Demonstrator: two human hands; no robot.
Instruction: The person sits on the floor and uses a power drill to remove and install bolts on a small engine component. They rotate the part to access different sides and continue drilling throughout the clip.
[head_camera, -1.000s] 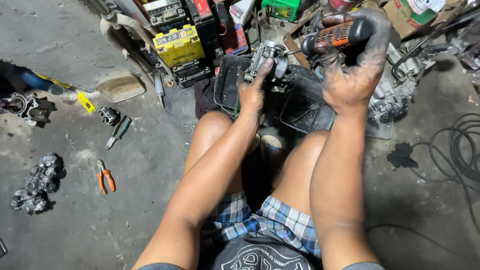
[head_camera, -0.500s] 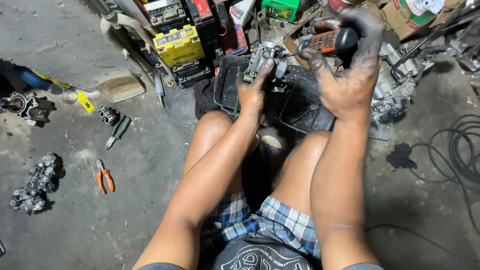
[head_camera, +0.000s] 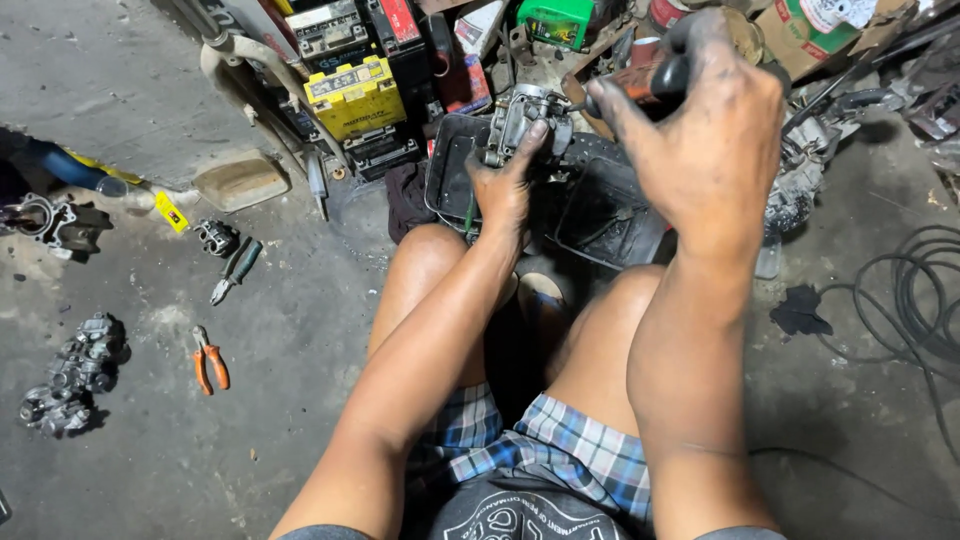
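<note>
My left hand (head_camera: 505, 180) grips a small grey metal carburetor (head_camera: 522, 118), holding it up over a black plastic tray (head_camera: 450, 175). My right hand (head_camera: 705, 130), dark with grease, is closed around a screwdriver with an orange and black handle (head_camera: 640, 85). Its tip points left and meets the carburetor's right side. Both forearms reach out over my bare knees as I sit low on the concrete floor.
A yellow battery (head_camera: 355, 95) and darker batteries stand behind the tray. Orange-handled pliers (head_camera: 210, 365), a green-handled tool (head_camera: 235, 270) and grey engine parts (head_camera: 70, 375) lie on the floor at left. Black cable (head_camera: 925, 300) coils at right. Boxes and clutter fill the back.
My right hand has swung the screwdriver down and left, so its tip now meets the carburetor. The left hand keeps holding the carburetor in place.
</note>
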